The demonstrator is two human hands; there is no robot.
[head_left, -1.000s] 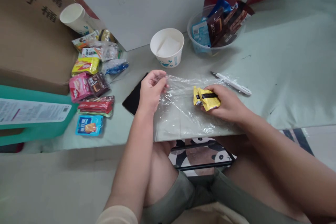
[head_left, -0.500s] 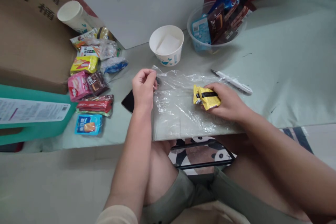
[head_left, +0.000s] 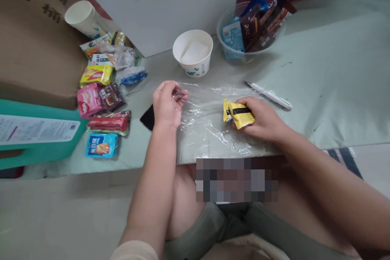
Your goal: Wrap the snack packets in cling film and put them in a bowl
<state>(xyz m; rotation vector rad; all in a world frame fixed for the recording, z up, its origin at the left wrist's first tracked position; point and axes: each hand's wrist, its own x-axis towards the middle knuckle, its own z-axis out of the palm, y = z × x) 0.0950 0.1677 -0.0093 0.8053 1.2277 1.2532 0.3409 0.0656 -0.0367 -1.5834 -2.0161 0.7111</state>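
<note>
A clear plastic bag (head_left: 202,132) lies spread on the table in front of me. My left hand (head_left: 169,103) has its fingers curled at the bag's upper left edge, gripping the thin film. In my right hand (head_left: 262,118) are yellow snack packets (head_left: 242,115) with black bands, pinched together above the bag's right part. How many packets the palm hides I cannot tell. Close behind my left wrist, a dark phone-like object (head_left: 148,118) is partly covered. Beyond the bag stands a white paper bowl (head_left: 195,65) with something white inside.
Several wrapped snacks (head_left: 96,75) lie at left, beside paper cups (head_left: 87,18) and a cardboard box (head_left: 33,57). A clear plastic bowl (head_left: 222,42) of packets stands at the back. A white pen-like cutter (head_left: 271,96) lies right of the bag. The table's front edge is near my forearms.
My left hand's fingers have turned and spread slightly at the bag's edge, drawing the film a little. My right hand keeps the yellow packets in nearly the same place.
</note>
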